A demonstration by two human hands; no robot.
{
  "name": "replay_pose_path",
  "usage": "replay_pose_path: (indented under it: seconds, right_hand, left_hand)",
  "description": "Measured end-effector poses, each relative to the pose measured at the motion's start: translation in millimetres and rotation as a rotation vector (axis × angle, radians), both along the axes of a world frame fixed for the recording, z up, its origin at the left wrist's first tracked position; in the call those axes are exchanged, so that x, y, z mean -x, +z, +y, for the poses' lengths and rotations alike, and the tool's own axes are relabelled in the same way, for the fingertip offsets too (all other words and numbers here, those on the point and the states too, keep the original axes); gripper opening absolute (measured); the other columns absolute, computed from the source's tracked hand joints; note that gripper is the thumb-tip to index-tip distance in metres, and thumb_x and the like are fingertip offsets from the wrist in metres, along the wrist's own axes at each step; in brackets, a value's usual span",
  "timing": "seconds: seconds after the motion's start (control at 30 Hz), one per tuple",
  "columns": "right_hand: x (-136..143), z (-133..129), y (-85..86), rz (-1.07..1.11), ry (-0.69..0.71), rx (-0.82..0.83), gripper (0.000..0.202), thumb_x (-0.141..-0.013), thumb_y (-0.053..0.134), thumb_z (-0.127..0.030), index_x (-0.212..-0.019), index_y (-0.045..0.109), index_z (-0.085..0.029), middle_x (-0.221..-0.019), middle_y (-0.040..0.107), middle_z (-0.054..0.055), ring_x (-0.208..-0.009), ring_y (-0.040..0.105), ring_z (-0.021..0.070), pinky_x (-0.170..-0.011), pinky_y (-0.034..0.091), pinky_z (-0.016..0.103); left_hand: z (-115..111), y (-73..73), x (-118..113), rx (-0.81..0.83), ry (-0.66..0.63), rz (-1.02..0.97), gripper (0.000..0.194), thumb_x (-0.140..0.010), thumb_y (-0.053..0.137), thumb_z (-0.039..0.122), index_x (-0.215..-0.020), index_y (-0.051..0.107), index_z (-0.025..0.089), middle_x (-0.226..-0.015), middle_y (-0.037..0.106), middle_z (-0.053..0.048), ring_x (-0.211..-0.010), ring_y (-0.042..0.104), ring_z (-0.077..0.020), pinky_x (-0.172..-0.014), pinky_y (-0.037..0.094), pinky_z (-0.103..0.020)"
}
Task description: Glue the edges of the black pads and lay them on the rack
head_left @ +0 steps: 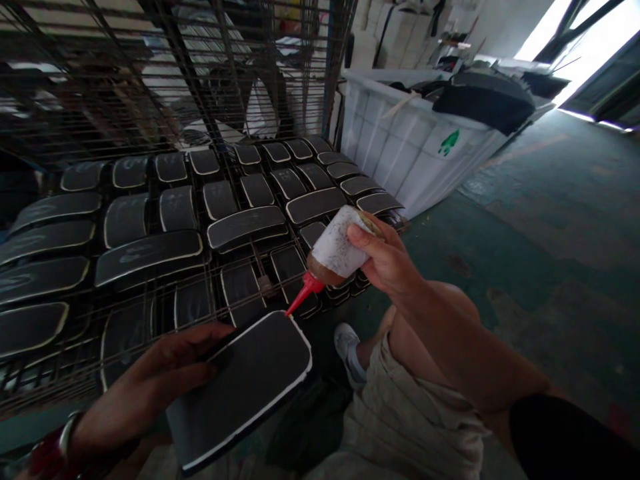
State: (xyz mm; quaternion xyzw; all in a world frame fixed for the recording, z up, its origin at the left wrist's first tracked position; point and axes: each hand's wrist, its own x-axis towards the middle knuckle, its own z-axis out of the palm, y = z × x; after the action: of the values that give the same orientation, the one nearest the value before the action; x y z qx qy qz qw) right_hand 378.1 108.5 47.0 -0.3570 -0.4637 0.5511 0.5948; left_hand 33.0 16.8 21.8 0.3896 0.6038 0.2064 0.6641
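Head view: right fingers (pixel 364 239) clamp a bottle (pixel 336 248), left fingers (pixel 187 377) clamp a panel (pixel 253 390) by its edge, floor (pixel 535 220) open rightward.

A workshop, with dark pads (pixel 150 257) racked in rows (big bin (pixel 395 147) beside)

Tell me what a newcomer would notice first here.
Most likely the bright red nozzle near the middle, on the bottle in the right hand, its tip at the white-lined edge of the dark panel that the left hand holds. Beyond, rows of similar pale-edged panels spread across the left and middle, and a large white bin stands at upper right.
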Motion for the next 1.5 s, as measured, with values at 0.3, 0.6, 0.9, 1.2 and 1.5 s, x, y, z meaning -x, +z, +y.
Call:
replay_pose_path:
  seconds: [0.3, 0.6, 0.9, 1.2, 1.5]
  right_hand:
    - [-1, -1, -0.5, -0.047, 0.029, 0.044, 0.049, -0.069, 0.099, -0.062, -0.087, 0.073, -0.025, -0.080, 0.066, -0.001, -0.069, 0.058, 0.0169, -0.063, 0.050, 0.030]
    - [-2, -3, 1.7, -0.003, -0.005, 0.044, 0.045, -0.069, 0.100, -0.058, -0.087, 0.076, -0.025, -0.079, 0.066, -0.001, -0.069, 0.058, 0.0163, -0.064, 0.051, 0.030]
    - [-5, 8, -11.2, 0.021, -0.168, 0.048, 0.050, -0.072, 0.098, -0.063, -0.087, 0.070, -0.025, -0.078, 0.061, 0.000, -0.069, 0.057, 0.0178, -0.058, 0.054, 0.032]
    - [-3, 13, -16.5, 0.075, -0.236, 0.042, 0.051, -0.075, 0.096, -0.063, -0.089, 0.067, -0.023, -0.076, 0.062, 0.000, -0.063, 0.060, 0.0168, -0.051, 0.051, 0.030]
    - [6, -2, -14.9, 0.122, -0.225, 0.048, 0.047, -0.070, 0.101, -0.057, -0.079, 0.070, -0.023, -0.073, 0.058, -0.003, -0.063, 0.053, 0.0138, -0.051, 0.045, 0.026]
  left_hand:
    - [-1, -7.9, 16, -0.091, 0.111, 0.087, 0.055, -0.052, 0.101, 0.048, -0.103, 0.091, 0.030, -0.107, 0.089, -0.008, -0.090, 0.082, -0.0371, -0.070, 0.066, -0.040]
    - [-2, -3.5, 15, -0.083, 0.244, 0.034, 0.049, -0.051, 0.101, 0.040, -0.098, 0.090, 0.030, -0.103, 0.087, -0.005, -0.085, 0.079, -0.0318, -0.067, 0.065, -0.037]
    - [-7, 4.7, -18, -0.042, 0.466, -0.071, 0.055, -0.038, 0.108, 0.028, -0.088, 0.087, 0.026, -0.080, 0.082, -0.002, -0.070, 0.075, -0.0251, -0.056, 0.062, -0.029]
    - [-8, 17.3, -48, -0.017, 0.599, -0.190, 0.060, -0.027, 0.108, 0.015, -0.082, 0.084, 0.018, -0.075, 0.083, -0.008, -0.061, 0.077, -0.0257, -0.049, 0.065, -0.031]
    - [-9, 16.2, -44, -0.061, 0.566, -0.243, 0.060, -0.034, 0.110, 0.018, -0.089, 0.086, 0.018, -0.085, 0.087, -0.011, -0.067, 0.080, -0.0267, -0.054, 0.069, -0.033]
